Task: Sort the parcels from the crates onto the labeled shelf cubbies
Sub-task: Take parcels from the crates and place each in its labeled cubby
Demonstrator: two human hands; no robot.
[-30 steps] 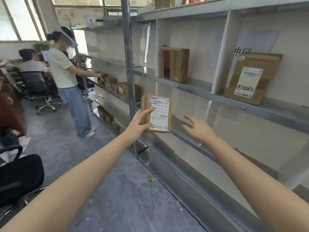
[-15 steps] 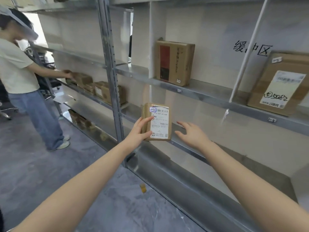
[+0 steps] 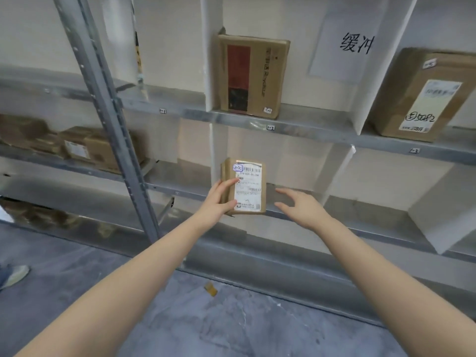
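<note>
My left hand (image 3: 219, 199) grips a small brown parcel (image 3: 244, 188) upright by its left edge, thumb on the white shipping label marked 2-2. The parcel is at the front edge of the second metal shelf (image 3: 360, 204), just right of a white divider (image 3: 215, 150). My right hand (image 3: 300, 206) hovers open beside the parcel, fingers spread, a little apart from it. On the shelf above stand a brown box with a red panel (image 3: 253, 76) and a larger brown box with a white label (image 3: 422, 95).
A grey steel upright (image 3: 108, 119) rises left of my arms. Several brown parcels (image 3: 87, 148) lie on the left bay's shelf. Small tags 1-2 (image 3: 270, 128) and 1-3 (image 3: 414, 151) mark the upper shelf edge. A small brown scrap (image 3: 210, 289) lies on the grey floor.
The view has swung right and closer to the shelves; the other person has left the frame. My left hand has carried the parcel up to the second shelf's cubby. My right hand stays open beside it.
</note>
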